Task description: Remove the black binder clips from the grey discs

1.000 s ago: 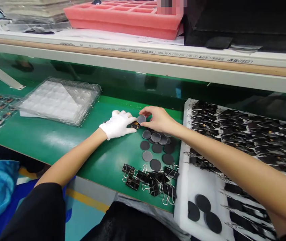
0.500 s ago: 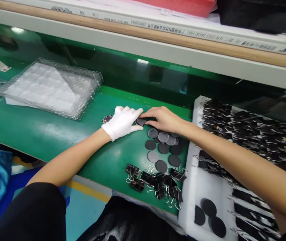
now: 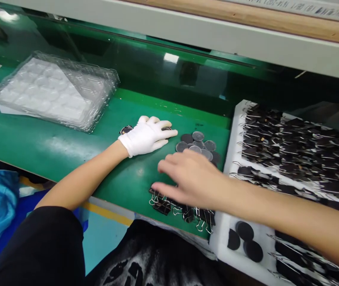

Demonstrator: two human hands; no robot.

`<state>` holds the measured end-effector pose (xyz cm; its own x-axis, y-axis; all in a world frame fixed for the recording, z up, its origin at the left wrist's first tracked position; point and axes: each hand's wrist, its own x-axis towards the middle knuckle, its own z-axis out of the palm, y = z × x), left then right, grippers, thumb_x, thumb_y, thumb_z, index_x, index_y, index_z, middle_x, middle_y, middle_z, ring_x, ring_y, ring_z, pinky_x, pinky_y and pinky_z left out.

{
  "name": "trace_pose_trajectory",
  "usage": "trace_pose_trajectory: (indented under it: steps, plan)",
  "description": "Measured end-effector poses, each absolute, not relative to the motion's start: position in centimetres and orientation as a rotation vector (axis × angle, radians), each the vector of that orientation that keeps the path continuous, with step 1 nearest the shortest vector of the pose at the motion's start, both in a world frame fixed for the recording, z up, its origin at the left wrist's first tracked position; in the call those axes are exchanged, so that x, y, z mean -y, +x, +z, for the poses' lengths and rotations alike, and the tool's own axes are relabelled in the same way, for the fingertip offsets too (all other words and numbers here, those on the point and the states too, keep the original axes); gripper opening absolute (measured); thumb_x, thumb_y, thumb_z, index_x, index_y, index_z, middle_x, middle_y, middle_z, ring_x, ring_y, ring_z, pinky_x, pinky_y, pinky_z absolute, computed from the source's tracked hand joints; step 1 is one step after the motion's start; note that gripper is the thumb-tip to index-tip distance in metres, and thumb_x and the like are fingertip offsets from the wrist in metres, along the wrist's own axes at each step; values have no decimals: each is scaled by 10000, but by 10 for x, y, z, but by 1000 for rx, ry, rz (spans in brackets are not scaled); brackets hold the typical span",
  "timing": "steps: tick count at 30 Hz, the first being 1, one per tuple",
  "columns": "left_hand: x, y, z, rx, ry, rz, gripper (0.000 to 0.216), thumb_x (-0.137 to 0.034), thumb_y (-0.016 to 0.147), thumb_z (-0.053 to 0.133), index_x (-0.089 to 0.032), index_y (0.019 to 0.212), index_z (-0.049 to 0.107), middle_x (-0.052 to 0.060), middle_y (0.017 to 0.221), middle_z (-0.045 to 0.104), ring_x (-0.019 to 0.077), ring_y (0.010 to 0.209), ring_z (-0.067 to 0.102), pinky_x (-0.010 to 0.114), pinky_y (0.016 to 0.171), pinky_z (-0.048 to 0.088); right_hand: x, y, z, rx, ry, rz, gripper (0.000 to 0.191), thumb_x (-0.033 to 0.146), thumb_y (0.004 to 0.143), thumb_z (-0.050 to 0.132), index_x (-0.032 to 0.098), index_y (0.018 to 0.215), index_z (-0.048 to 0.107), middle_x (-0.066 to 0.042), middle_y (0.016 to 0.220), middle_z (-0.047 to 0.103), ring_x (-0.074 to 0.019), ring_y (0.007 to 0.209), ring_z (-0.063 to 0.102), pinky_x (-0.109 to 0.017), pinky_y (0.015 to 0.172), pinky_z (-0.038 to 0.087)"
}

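Observation:
My left hand [image 3: 147, 136], in a white glove, lies flat on the green mat [image 3: 68, 151] with its fingers stretched over a small dark round part; another round part [image 3: 126, 129] peeks out behind the wrist. My bare right hand [image 3: 187, 178] hovers, fingers spread and holding nothing, just above a heap of black binder clips [image 3: 184, 210] near the mat's front edge. A cluster of grey and black discs [image 3: 197, 145] lies between the two hands.
A white foam tray [image 3: 235, 147] at the right holds rows of clipped black parts and three black discs [image 3: 243, 238]. A stack of clear blister trays [image 3: 53, 95] sits at the left. A grey shelf rail [image 3: 187, 35] runs above.
My right hand left the disc by the gloved fingers and drew back toward me, now over the binder clips. The left hand stayed put. The camera tilted down.

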<state>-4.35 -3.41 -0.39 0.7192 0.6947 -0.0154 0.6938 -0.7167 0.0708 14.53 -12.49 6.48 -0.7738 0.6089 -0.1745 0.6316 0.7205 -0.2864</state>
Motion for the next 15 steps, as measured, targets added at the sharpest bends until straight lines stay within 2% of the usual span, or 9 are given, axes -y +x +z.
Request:
trace_pose_trajectory:
  steps: [3, 5, 7, 10, 12, 15]
  plan:
    - [33, -42, -5, -1272, 2873, 17, 442, -502, 1068, 416, -314, 1427, 593, 117, 1330, 642, 338, 1133, 580, 481, 916, 356, 143, 132, 63, -2769, 991, -586, 534, 654, 1033, 530, 148, 1087, 690, -99, 941, 686, -272, 837, 627, -402, 768, 374]
    - [31, -41, -6, -1362, 2863, -7, 526, -607, 1027, 476, -238, 1370, 628, 147, 1217, 664, 351, 1094, 586, 473, 905, 360, 141, 130, 59, -2732, 1017, -650, 538, 643, 1052, 502, 145, 1121, 694, -106, 993, 685, -270, 874, 633, -407, 808, 391]
    - [31, -41, -6, -1435, 2848, -29, 615, -690, 982, 512, -199, 1326, 650, 163, 1174, 668, 367, 1089, 584, 474, 906, 364, 134, 132, 57, -2698, 1014, -731, 499, 630, 1029, 569, 155, 1111, 699, -99, 1011, 680, -265, 901, 637, -398, 829, 402]
    - [33, -44, -4, -1483, 2835, 30, 694, -705, 948, 564, -213, 1436, 583, 179, 1334, 631, 379, 1143, 573, 473, 912, 373, 129, 132, 54, -2668, 948, -775, 455, 599, 954, 711, 158, 1063, 699, -92, 995, 685, -273, 906, 646, -399, 833, 409]
    - [34, -45, -3, -1410, 2842, 56, 687, -652, 965, 569, -263, 1527, 502, 150, 1457, 589, 368, 1199, 562, 468, 923, 380, 130, 128, 52, -2667, 890, -757, 342, 478, 952, 748, 160, 1069, 703, -93, 1012, 702, -263, 883, 657, -391, 809, 407]
    - [33, -46, -4, -1320, 2873, 24, 571, -570, 1017, 512, -304, 1522, 511, 95, 1460, 616, 337, 1199, 579, 469, 925, 389, 132, 120, 46, -2670, 858, -715, 172, 270, 952, 715, 162, 1086, 712, -93, 1060, 721, -223, 833, 666, -348, 714, 386]
